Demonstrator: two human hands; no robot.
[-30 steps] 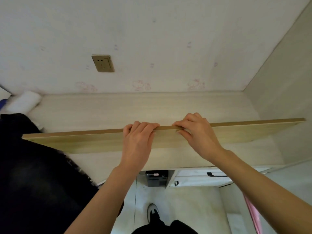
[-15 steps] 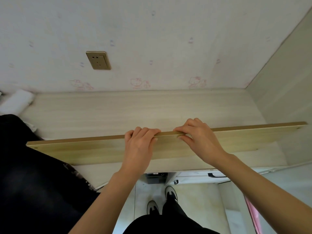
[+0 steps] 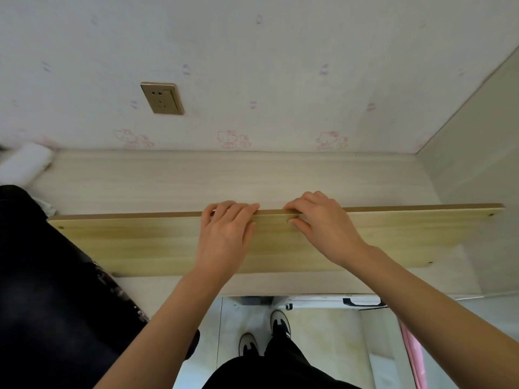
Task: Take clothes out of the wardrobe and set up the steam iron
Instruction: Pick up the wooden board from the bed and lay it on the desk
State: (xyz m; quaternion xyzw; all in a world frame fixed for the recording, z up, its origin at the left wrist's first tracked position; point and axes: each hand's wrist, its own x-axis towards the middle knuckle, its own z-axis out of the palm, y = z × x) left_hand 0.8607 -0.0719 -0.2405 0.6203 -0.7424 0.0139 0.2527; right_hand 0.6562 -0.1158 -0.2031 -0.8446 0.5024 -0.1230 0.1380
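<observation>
A long light wooden board (image 3: pixel 140 242) stands tilted on its edge over the pale desk top (image 3: pixel 196 181). My left hand (image 3: pixel 224 234) and my right hand (image 3: pixel 323 226) both grip its upper edge near the middle, fingers curled over the far side. A dark garment (image 3: pixel 50 290) hangs over the left end of the desk and covers the board's lower left corner. No iron is in view.
A brass wall socket (image 3: pixel 162 98) sits on the wallpapered wall above the desk. A white roll (image 3: pixel 25 164) lies at the far left. A cabinet side panel (image 3: pixel 483 153) closes the right. Below are tiled floor, my shoes (image 3: pixel 279 322) and a drawer handle (image 3: pixel 362 301).
The board has tipped so more of its broad face shows, and its lower edge is nearer to me. My feet have stepped forward under the desk edge. Both hands keep their grip.
</observation>
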